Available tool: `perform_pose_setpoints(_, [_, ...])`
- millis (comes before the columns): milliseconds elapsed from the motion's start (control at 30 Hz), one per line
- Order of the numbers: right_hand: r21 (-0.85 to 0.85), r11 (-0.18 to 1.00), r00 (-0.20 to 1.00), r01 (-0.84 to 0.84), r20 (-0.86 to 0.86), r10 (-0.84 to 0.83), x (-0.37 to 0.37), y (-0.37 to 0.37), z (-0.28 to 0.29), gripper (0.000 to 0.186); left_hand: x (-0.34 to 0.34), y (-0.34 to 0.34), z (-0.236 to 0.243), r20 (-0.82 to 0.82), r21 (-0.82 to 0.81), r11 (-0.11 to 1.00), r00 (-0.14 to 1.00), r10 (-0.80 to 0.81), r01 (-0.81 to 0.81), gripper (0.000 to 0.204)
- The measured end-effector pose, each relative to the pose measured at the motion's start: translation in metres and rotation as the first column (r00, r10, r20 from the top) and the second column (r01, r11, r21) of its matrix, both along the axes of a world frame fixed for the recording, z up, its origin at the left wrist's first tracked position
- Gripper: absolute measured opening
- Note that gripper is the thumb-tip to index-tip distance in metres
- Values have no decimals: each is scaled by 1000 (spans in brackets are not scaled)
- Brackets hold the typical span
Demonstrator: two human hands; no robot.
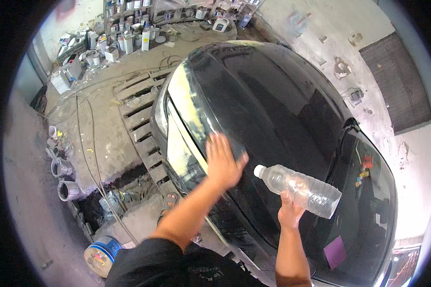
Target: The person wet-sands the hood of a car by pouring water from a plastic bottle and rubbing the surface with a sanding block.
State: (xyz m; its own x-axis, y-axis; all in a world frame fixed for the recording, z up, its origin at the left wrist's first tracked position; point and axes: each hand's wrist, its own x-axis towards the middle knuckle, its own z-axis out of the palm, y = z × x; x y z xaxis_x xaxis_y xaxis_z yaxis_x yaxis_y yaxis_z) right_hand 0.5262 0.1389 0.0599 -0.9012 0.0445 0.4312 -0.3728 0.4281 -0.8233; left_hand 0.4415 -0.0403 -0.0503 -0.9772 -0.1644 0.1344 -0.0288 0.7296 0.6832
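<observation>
A black car hood (pixel 268 95) fills the middle of the view, with pale yellow filler patches (pixel 189 103) along its left edge and on the fender. My left hand (pixel 223 162) lies flat at that edge, fingers stretched out and thumb spread, slightly blurred. Whether anything thin lies under its palm is hidden. To the right, my right hand (pixel 290 210) grips a clear plastic bottle (pixel 304 189) from below. The bottle is tilted over the hood, its white cap end pointing left toward my left hand.
A purple sheet (pixel 335 252) rests on the windshield (pixel 364 205). Left of the car are a slatted wooden pallet (pixel 136 107), cables (pixel 93 158), a floor pit and a blue-rimmed bucket (pixel 100 256). Paint cans (pixel 129 42) crowd the far left; a patched wall runs along the right.
</observation>
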Motion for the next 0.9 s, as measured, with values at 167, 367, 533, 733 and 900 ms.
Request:
perform_pose_setpoints(167, [-38,999,1000,28,4,-28,17,4,-10,57,-130,-116,-36,5,-72,994,997,79,-78,89])
perform_pose_setpoints(367, [5,997,996,80,38,-80,28,12,-7,55,5,-24,-17,-1,-179,981,997,-76,75,87])
perform_pose_setpoints(533, [115,993,999,31,17,-33,26,12,-3,52,125,34,-5,23,-72,945,947,-319,320,89])
perform_pose_setpoints(733, [46,999,1000,-8,-20,8,33,10,-12,52,6,-68,-26,-35,-188,982,999,18,-24,78])
perform_pose_setpoints(900, [47,999,999,0,38,-2,44,27,-12,54,77,4,-3,8,-153,975,986,-164,164,81])
